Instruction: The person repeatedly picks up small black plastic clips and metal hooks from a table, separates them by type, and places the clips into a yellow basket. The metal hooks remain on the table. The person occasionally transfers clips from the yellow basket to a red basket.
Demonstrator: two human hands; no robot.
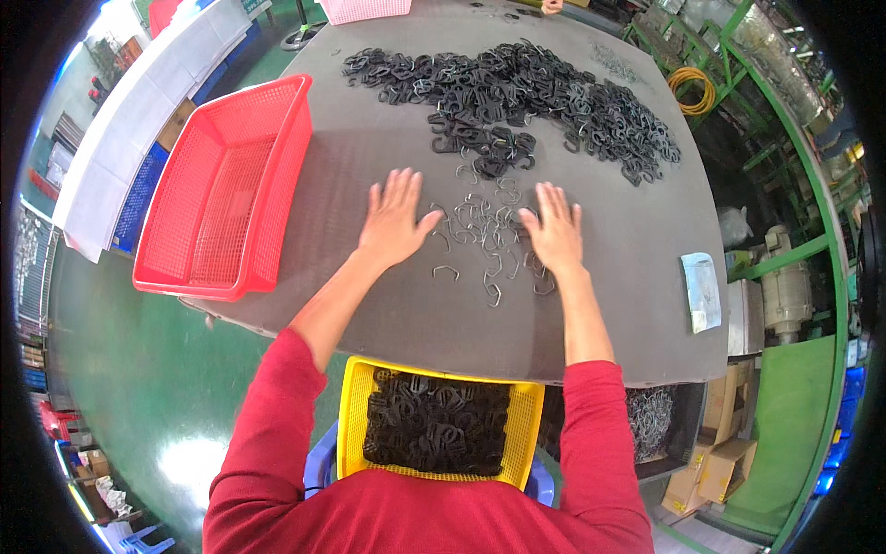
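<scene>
My left hand (396, 220) lies palm down over the grey tabletop (360, 157), its fingers stretched out and the thumb pointing inward. Opposite it, my right hand (556, 231) is also flat with fingers extended. A loose scatter of bent metal wire hooks (482, 222) lies between them; some are right beside the right thumb and fingers. Neither hand holds anything. Beyond my fingertips spreads a wide heap of black hook-shaped pieces (517, 88), apparently plastic, with a smaller clump (484, 148) at its near side.
A red plastic basket (300, 111) sits at the table's left edge. Against my body is a yellow basket (351, 406) filled with black pieces (434, 425). A bin of metal pieces (649, 415) is below the right edge. A pale blue packet (701, 293) lies at right.
</scene>
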